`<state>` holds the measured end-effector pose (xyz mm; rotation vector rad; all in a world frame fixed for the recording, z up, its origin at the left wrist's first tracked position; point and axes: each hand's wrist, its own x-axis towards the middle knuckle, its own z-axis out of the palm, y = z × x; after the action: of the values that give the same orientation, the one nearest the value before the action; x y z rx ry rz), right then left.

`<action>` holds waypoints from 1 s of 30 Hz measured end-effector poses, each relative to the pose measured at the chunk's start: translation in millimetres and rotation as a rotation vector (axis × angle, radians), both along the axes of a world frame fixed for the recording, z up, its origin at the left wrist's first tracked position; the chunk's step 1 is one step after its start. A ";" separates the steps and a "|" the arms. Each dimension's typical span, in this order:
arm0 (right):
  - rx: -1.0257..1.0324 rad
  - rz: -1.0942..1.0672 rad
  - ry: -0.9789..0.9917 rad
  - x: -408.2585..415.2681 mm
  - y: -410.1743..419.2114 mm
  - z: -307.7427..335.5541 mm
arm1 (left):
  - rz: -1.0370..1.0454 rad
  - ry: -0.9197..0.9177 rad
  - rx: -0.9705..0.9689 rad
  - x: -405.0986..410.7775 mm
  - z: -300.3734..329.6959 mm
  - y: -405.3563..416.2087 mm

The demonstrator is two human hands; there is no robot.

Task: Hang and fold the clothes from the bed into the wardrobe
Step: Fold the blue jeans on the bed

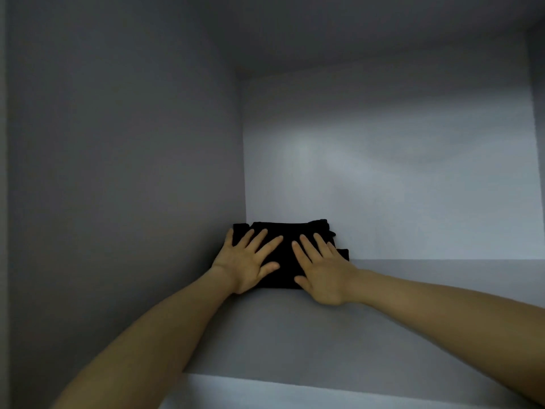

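A folded black garment (pixel 286 261) lies on a grey wardrobe shelf (pixel 295 335), pushed into the back left corner against the side wall and back panel. My left hand (pixel 250 261) lies flat on the garment's left half, fingers spread and straight. On its right half my right hand (pixel 321 270) presses down the same way, fingers pointing toward the back. Both forearms reach in from the bottom of the view. The hands cover much of the garment's front.
The wardrobe compartment has a grey left wall (pixel 118 172), a pale back panel (pixel 413 172) and a top panel (pixel 354 33) overhead. The shelf surface stretches to the right of the garment, and its front edge (pixel 324 391) runs along the bottom.
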<state>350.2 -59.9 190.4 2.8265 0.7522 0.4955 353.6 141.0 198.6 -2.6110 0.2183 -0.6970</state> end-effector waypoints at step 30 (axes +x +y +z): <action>0.647 0.882 0.490 -484.9 70.3 -286.4 | 0.671 -0.353 -0.929 -631.8 -321.8 -34.0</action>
<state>-134.7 10.5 -96.1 3.0458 2.3413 0.1306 -278.2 107.1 -123.2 -2.9553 -1.3069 -1.1444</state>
